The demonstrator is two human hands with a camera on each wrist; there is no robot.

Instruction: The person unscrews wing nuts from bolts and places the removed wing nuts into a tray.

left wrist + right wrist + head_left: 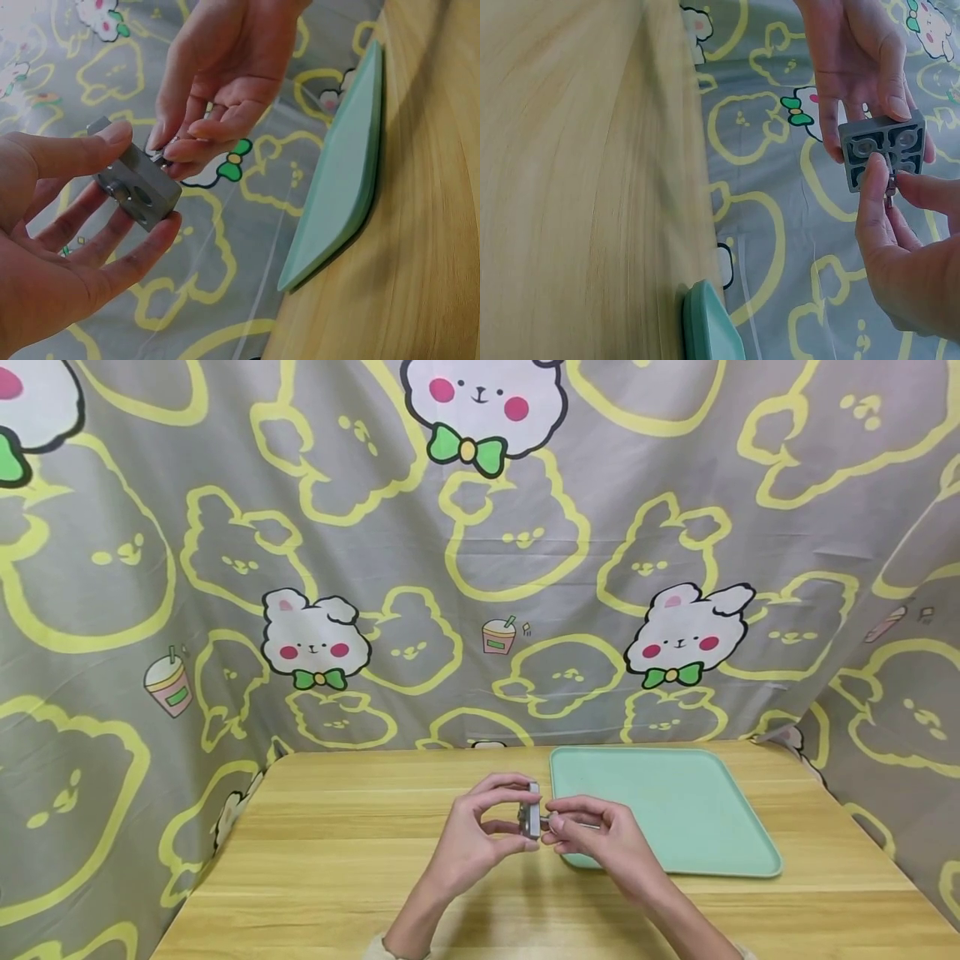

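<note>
The left hand (pixel 472 831) holds the block (pixel 534 814), a grey, squarish piece, up off the worktop (pixel 337 827), its fingers clamped on the edges with the thumb along one side and the fingertips along the opposite one. The right hand (pixel 603 835) has its fingers together, pinching a small metal part (pixel 890 193) between thumb and fingertips right at the block's face. That face, seen best in the right wrist view, has ribs and round recesses; the opposite one, in the left wrist view, shows round holes. So both pieces are in the hands, near the left edge of the green tray (pixel 667 810), which lies flat on the right half of the worktop with the patterned cloth (pixel 517 560) hanging behind. The step in hand looks like fitting or turning the small part at the block, with the left hand as the steady holder and the right doing the fine work. Whether the part has entered a recess or only touches the surface cannot be told, since the right fingers cover the contact. The next move, I judge, calls for keeping the block still and the part square to its face, with small finger motions and a light pinch; a tilt could make so small a piece bind or slip.
</note>
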